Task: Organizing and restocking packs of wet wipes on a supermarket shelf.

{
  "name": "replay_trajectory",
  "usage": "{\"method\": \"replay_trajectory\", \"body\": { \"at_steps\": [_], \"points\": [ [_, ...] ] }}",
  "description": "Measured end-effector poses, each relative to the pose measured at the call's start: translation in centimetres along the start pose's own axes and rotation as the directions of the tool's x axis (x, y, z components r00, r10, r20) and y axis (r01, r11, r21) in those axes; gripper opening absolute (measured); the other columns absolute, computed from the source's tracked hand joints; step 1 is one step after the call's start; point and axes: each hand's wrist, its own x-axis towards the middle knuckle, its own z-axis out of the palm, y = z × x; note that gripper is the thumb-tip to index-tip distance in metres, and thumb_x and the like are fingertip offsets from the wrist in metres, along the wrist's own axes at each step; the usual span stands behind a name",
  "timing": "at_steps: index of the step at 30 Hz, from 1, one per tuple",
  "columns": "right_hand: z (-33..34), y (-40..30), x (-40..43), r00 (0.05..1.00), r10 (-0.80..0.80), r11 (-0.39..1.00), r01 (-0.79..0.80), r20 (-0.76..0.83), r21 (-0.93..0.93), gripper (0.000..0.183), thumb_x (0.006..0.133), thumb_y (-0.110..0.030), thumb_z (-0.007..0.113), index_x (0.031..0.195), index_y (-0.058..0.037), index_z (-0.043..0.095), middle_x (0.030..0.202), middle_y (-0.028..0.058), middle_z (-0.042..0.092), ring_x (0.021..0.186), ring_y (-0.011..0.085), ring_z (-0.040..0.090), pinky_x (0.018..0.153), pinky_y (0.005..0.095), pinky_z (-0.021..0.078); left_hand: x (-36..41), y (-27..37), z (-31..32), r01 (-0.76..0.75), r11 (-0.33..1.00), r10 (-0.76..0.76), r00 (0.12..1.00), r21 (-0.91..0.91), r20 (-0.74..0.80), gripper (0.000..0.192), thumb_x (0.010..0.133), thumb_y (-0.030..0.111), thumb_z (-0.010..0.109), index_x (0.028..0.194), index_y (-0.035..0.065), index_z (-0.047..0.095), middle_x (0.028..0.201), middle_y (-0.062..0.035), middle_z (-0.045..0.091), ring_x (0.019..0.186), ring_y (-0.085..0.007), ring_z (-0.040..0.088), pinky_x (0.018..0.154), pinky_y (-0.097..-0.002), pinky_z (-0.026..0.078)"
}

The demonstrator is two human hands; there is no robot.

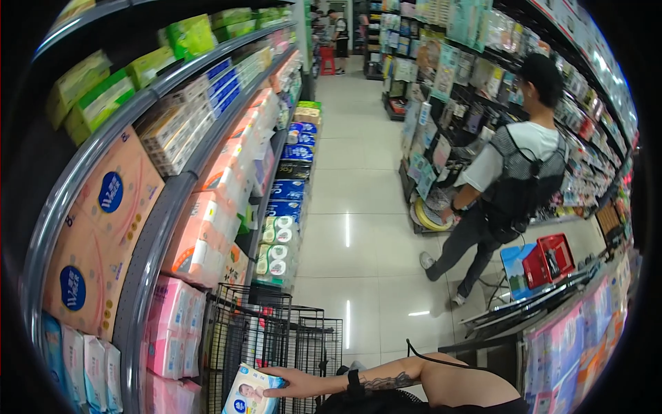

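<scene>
My right hand (287, 383) grips the right edge of a soft pack of baby wipes (251, 392), which is pale blue and white with a picture of a baby. The pack's lower part is cut off by the bottom of the view. Just behind it stands a black wire basket rack (310, 331) holding several packages. My left hand is out of view. Left of the pack are pink-wrapped tissue packs (170, 328), and upright wipes packs (95, 370) stand at the lower left.
Shelving (178, 178) with tissue cartons runs along the left. Toilet-roll packs (274, 259) line the floor at its foot. A tiled aisle (346, 191) leads away. At the right, a person (522, 160) leans towards hanging goods, near a red basket (556, 259) on a folding stool.
</scene>
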Motion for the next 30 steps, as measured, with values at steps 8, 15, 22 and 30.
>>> {"method": "replay_trajectory", "body": {
  "at_steps": [8,15,22,30],
  "points": [
    [-0.8,2.1,4.1,0.981,0.127,0.988,-0.112,0.144,-0.108,0.086,0.096,-0.058,0.062,0.155,-0.0019,0.036,0.142,0.0223,0.056,0.13,0.0326,0.055,0.106,0.0428,0.0445,-4.1,-3.2,-6.1,-0.024,0.995,-0.007,0.956,-0.102,-0.294,0.035,0.105,0.029,0.052,0.138,0.0214,0.045,0.126,-0.0069,0.059,0.114,-0.0228,0.059,0.094,-0.0431,0.054],
    [-1.2,4.4,4.2,0.977,0.062,0.995,-0.077,0.203,0.068,0.052,0.096,-0.019,0.073,0.141,-0.0009,0.053,0.124,0.0035,0.064,0.112,0.0118,0.058,0.097,0.0298,0.0493,-14.4,-9.5,-10.2,-0.085,0.962,-0.055,0.87,-0.258,-0.49,0.032,0.106,0.025,0.054,0.136,0.0227,0.044,0.122,-0.0049,0.058,0.111,-0.0198,0.058,0.092,-0.0424,0.055],
    [1.0,5.2,5.1,0.885,0.292,0.819,-0.427,0.362,0.384,0.053,0.094,-0.003,0.068,0.143,-0.002,0.048,0.129,0.0089,0.062,0.117,0.0199,0.063,0.101,0.0372,0.0526,-19.0,-12.9,-9.0,-0.193,0.935,-0.048,0.761,-0.296,-0.647,0.034,0.102,0.01,0.061,0.131,0.0181,0.046,0.116,-0.0033,0.06,0.101,-0.0147,0.061,0.083,-0.037,0.057],
    [7.8,4.1,6.3,0.836,0.412,0.85,-0.496,0.362,0.177,0.048,0.097,-0.01,0.069,0.14,-0.0039,0.049,0.127,0.0095,0.063,0.114,0.021,0.064,0.092,0.0409,0.0586,-23.0,-13.8,-11.4,-0.314,0.914,-0.026,0.586,-0.256,-0.81,0.028,0.101,0.017,0.065,0.123,0.0147,0.048,0.107,-0.0023,0.062,0.091,-0.011,0.063,0.07,-0.0285,0.056]
  ]
}}
